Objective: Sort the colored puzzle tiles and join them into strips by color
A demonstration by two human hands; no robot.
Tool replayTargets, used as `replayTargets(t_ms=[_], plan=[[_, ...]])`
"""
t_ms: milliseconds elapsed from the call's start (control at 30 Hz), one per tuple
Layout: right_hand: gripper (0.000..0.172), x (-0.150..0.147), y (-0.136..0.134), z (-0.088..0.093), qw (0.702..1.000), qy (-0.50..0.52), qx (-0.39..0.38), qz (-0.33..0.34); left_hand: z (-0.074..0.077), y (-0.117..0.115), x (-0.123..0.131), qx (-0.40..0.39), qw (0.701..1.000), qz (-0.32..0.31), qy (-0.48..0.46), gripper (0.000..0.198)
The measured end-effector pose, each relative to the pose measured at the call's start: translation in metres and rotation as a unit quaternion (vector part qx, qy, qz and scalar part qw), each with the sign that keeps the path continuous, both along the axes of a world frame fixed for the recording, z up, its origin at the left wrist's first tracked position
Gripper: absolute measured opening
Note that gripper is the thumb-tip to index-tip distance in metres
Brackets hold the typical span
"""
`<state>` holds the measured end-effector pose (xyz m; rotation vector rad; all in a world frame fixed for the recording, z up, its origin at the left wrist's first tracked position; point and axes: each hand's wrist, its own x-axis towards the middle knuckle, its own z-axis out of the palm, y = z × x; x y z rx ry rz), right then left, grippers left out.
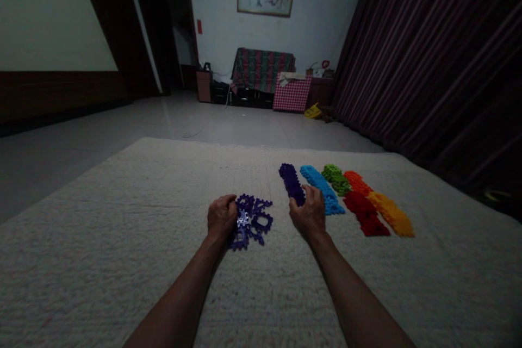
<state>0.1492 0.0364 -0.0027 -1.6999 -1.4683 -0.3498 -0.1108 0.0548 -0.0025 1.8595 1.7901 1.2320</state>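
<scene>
On the pale mat (163, 283) lies a flat, flower-like assembly of dark purple interlocking plastic pieces (262, 222), with notched edges and open centres. My left hand (221, 216) grips its left side, fingers curled; the fingertips are partly hidden. To the right, my right hand (310, 211) has thumb and fingers closed around the near end of a row of purple interlocking pieces (291, 179). Whether a single piece is pinched there cannot be made out. Right beside that hand runs a light blue row of pieces (318, 182).
Farther right lie piles of green (335, 178), orange (358, 182), red (365, 212) and yellow pieces (391, 213). Beyond the mat, a cloth-draped cabinet (261, 70) stands against the wall. A dark curtain (399, 54) hangs along the right.
</scene>
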Motion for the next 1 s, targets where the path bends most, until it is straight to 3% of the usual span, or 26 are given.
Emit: replayTargets(t_ms=[167,300,433,600,767,1000], plan=[[0.031,-0.019,-0.012,0.009,0.992,0.064,0.027,0.105,0.004,-0.001,0.000,-0.010,1.000,-0.006,-0.011,0.035],[0.027,-0.039,-0.030,0.012,0.966,0.120,-0.062,0.221,0.002,0.000,-0.001,-0.016,1.000,-0.009,-0.015,0.037],[0.033,-0.052,-0.049,0.015,0.937,0.090,-0.117,0.317,0.002,-0.001,-0.001,-0.030,0.999,-0.015,-0.022,0.039],[0.040,-0.057,-0.062,0.019,0.937,0.016,-0.129,0.323,0.007,-0.003,-0.001,-0.036,0.999,-0.020,-0.007,0.040],[0.026,-0.058,-0.060,0.020,0.930,-0.056,-0.142,0.335,0.006,-0.003,-0.002,-0.033,0.999,-0.020,0.010,0.040],[0.028,-0.056,-0.053,0.014,0.939,-0.026,-0.140,0.313,0.005,-0.004,-0.002,-0.031,0.999,-0.028,0.034,0.038]])
